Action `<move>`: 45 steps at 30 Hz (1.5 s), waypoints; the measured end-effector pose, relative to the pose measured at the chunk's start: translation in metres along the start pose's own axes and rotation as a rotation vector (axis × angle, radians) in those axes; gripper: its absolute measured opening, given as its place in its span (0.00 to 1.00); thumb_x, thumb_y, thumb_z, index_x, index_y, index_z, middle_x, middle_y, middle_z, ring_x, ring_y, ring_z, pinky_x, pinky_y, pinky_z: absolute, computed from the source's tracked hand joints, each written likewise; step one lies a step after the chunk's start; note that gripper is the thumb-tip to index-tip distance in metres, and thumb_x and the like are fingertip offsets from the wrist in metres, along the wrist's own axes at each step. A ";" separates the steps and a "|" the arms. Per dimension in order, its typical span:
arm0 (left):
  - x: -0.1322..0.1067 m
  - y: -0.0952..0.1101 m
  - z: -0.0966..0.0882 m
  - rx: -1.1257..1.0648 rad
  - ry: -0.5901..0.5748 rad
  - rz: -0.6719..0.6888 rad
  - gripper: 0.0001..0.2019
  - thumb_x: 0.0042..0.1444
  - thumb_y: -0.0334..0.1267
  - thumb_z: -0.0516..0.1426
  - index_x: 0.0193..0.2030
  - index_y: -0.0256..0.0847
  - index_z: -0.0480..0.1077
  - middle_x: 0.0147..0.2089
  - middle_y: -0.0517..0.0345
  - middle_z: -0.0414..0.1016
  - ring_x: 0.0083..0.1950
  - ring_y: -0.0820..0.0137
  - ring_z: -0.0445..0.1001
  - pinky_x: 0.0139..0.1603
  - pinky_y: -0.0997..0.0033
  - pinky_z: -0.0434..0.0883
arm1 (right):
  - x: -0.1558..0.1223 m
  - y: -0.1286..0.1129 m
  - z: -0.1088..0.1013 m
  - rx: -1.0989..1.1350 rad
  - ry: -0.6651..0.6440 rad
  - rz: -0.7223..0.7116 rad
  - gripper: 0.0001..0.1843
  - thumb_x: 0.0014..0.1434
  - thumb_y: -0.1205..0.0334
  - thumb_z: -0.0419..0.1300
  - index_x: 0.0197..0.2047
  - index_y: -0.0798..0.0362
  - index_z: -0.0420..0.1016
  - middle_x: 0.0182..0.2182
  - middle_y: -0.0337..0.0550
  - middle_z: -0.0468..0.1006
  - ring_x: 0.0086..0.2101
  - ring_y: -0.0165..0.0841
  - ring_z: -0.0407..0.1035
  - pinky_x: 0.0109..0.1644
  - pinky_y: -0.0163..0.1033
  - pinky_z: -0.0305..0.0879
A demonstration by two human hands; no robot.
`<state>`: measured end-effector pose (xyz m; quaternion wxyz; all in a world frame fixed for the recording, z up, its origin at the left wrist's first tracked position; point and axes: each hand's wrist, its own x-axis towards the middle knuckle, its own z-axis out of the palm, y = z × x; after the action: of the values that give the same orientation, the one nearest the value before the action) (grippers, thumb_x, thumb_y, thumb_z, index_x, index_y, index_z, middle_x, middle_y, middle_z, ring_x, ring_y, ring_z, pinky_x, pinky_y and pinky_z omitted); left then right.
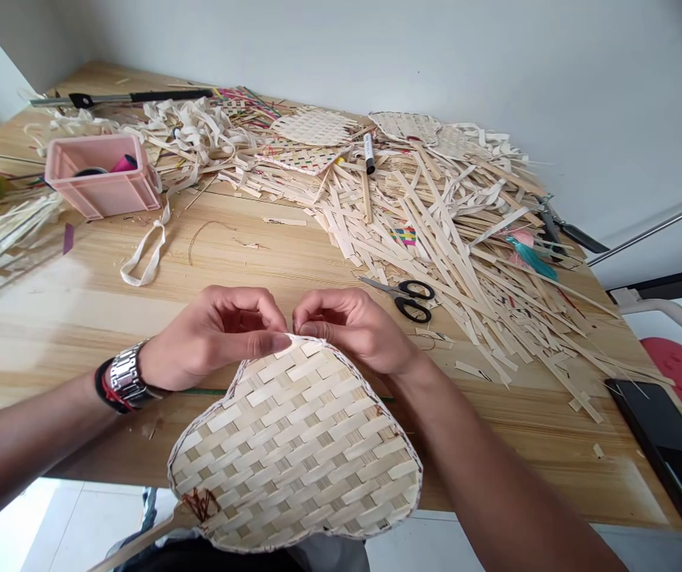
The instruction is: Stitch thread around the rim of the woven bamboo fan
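A woven hand fan (298, 445) of pale flat strips lies tilted over the table's front edge, its stitched rim all round. Its wooden handle (144, 540) points to the lower left, bound on with reddish-brown thread (198, 504). My left hand (215, 334) pinches the fan's top edge between thumb and fingers. Just beside it, my right hand (356, 326) has thumb and forefinger pressed together at the same edge. Whether a needle or thread sits in those fingertips is too small to tell. Black-handled scissors (403, 298) lie behind my right hand.
A pink plastic box (102, 179) holding spools stands at the back left. Loose strips (436, 238) and other woven fans (314, 127) are heaped across the back and right. A marker (368, 153) rests on the heap. A black phone (668, 457) lies at the right edge.
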<state>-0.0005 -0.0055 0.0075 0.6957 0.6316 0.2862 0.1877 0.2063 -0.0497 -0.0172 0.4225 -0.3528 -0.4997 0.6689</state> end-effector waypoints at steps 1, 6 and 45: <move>0.000 0.000 0.000 0.003 0.010 0.003 0.07 0.55 0.36 0.63 0.29 0.36 0.72 0.25 0.62 0.68 0.26 0.77 0.63 0.27 0.78 0.62 | 0.000 0.001 0.001 0.000 0.013 -0.013 0.08 0.54 0.61 0.69 0.31 0.57 0.77 0.27 0.36 0.74 0.28 0.23 0.65 0.33 0.30 0.62; 0.000 0.000 -0.001 0.017 0.061 0.010 0.08 0.55 0.36 0.63 0.29 0.36 0.71 0.24 0.62 0.68 0.25 0.77 0.63 0.25 0.78 0.62 | 0.000 0.004 0.007 0.057 0.083 -0.006 0.09 0.54 0.59 0.69 0.31 0.56 0.76 0.27 0.37 0.74 0.27 0.24 0.65 0.32 0.30 0.62; 0.004 -0.015 -0.006 0.022 0.031 -0.001 0.10 0.57 0.39 0.63 0.32 0.35 0.69 0.26 0.63 0.65 0.27 0.77 0.58 0.27 0.75 0.54 | -0.006 -0.009 0.018 -0.700 0.239 -0.387 0.04 0.56 0.67 0.68 0.36 0.53 0.80 0.30 0.36 0.66 0.27 0.23 0.58 0.30 0.33 0.56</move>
<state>-0.0021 -0.0004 -0.0080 0.6842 0.6362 0.2991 0.1940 0.1947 -0.0610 -0.0041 0.4500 -0.4497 -0.7014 0.3214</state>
